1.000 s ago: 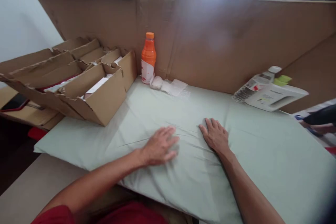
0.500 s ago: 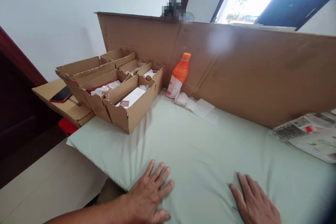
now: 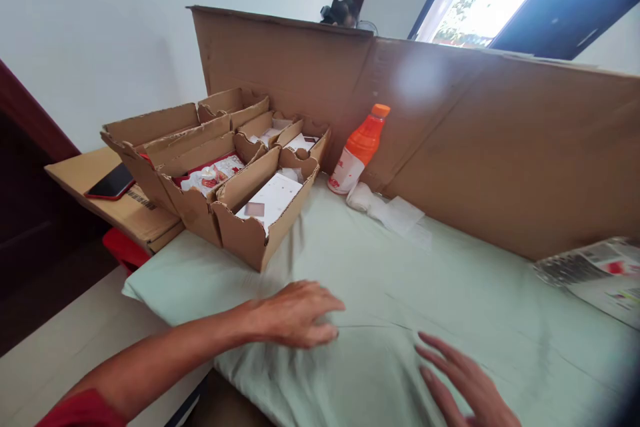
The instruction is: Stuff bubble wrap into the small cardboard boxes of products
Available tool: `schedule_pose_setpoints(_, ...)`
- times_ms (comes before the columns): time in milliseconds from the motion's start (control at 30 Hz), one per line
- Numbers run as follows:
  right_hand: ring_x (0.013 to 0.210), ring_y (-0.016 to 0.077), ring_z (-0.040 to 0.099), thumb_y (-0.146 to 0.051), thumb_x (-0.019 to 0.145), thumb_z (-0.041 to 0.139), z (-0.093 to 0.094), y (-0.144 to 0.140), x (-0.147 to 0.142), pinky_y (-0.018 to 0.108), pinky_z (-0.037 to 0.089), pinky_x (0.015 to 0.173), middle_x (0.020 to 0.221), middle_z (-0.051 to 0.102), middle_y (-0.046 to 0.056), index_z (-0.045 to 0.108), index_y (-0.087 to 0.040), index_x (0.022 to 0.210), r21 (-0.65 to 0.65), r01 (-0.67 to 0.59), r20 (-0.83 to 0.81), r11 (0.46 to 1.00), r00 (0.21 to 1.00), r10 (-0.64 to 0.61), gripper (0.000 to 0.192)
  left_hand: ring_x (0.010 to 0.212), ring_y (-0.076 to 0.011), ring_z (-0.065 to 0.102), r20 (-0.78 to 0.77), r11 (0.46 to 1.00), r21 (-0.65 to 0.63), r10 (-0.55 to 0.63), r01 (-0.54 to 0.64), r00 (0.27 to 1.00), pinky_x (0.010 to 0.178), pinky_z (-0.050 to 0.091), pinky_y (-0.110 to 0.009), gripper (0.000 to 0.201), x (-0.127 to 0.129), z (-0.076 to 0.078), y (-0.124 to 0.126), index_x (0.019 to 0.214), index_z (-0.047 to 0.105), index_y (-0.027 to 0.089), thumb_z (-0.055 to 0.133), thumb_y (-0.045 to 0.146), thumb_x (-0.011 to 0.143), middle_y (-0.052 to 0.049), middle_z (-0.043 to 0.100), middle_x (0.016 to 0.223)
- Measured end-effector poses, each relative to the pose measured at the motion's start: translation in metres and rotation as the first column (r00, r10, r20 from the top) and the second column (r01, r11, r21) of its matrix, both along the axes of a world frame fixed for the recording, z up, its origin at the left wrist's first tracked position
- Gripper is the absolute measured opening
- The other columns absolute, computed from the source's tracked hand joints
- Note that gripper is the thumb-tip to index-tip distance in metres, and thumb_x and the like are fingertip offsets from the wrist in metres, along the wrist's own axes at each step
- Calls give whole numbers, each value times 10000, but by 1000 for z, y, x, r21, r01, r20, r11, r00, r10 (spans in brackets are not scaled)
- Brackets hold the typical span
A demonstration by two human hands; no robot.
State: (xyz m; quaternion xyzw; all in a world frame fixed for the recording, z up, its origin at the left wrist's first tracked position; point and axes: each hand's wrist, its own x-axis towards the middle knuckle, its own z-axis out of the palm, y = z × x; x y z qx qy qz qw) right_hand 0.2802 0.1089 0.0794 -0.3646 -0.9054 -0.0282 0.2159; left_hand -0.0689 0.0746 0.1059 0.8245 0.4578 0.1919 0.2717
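My left hand (image 3: 301,315) reaches in from the left, low over the pale green cloth (image 3: 370,280) that covers the table. Its fingers are loosely stretched out and hold nothing; the thumb sits a little apart. My right hand (image 3: 467,377) is at the bottom right with its fingers spread on or just above the same cloth. Folds run through the fabric between the two hands and along the near edge. Whether the left fingertips touch the cloth, I cannot tell. Nearest to my left hand is a cardboard compartment (image 3: 265,255) holding white cards.
More cardboard compartments (image 3: 175,117) stand at the left. An orange-capped bottle (image 3: 364,140) leans against a tall cardboard panel (image 3: 500,133). Beside it lies a white roll of thin material (image 3: 363,199). At right is a printed plastic package (image 3: 595,280); at left, a phone (image 3: 111,181) on a carton.
My left hand has moved up and turned to point right. My right hand has shifted slightly left. The cloth between them is more rumpled, and the view has tilted slightly.
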Motion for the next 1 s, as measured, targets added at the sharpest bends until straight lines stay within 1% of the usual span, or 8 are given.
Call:
schedule_pose_setpoints(133,1019,224,692,-306,992,528,101,71,-119,358,569,891,1129,734,84,711,-248,1142,100,-158,-101,982,981,168,244,1351,-301,503,-110,971,209,145,-119,983,1155,380,-433,371,14,-32,53,1234,632,153,598,349,921,-151,610,1370)
schedule_pose_setpoints(267,895,201,681,-255,987,512,161,139,-232,312,518,790,1001,753,70,739,-215,1090,151,-298,-1,942,953,302,252,1452,-336,384,-218,944,322,150,-74,964,1217,272,-488,491,24,-69,59,1336,550,123,516,449,971,-204,483,1500)
schedule_pose_setpoints(400,892,210,692,-153,910,568,182,181,-325,280,442,696,981,764,49,739,-230,1113,3,-309,388,951,877,283,277,1496,-338,333,-250,951,302,147,-67,957,1234,231,-495,563,24,-74,53,1431,461,113,421,482,1008,-224,415,1562)
schedule_pose_setpoints(567,892,233,712,-81,851,572,169,190,-393,300,438,721,928,773,105,762,-191,1011,-18,-372,679,928,677,284,271,1506,-340,327,-248,963,261,131,-63,960,1245,228,-486,564,23,-66,54,1440,444,113,385,485,1020,-213,397,1582)
schedule_pose_setpoints(667,889,230,715,-85,845,569,164,189,-400,311,456,754,912,771,134,760,-151,907,-52,-385,671,921,670,318,212,1514,-345,312,-225,968,239,128,-73,966,1249,231,-491,563,22,-66,54,1450,441,113,369,479,1028,-217,383,1591)
schedule_pose_setpoints(733,852,229,711,-92,835,570,171,192,-386,314,459,745,867,762,121,750,-138,851,-45,-364,592,930,741,318,187,1518,-347,302,-204,972,222,124,-78,971,1254,227,-497,565,22,-68,53,1454,445,117,381,480,1025,-218,375,1596)
schedule_pose_setpoints(867,686,149,644,-155,830,602,199,217,-308,263,446,671,710,682,11,726,-157,779,-45,-262,17,964,965,263,134,1517,-350,301,-160,976,205,113,-79,981,1265,207,-509,567,22,-71,53,1444,469,138,460,487,997,-205,380,1596)
schedule_pose_setpoints(1000,606,102,585,-256,790,698,184,260,-208,231,474,612,669,644,-31,694,-181,775,-204,-208,-607,957,793,43,77,1512,-331,320,-142,973,205,135,-105,980,1265,216,-507,551,24,-74,51,1448,479,171,486,476,990,-185,398,1593)
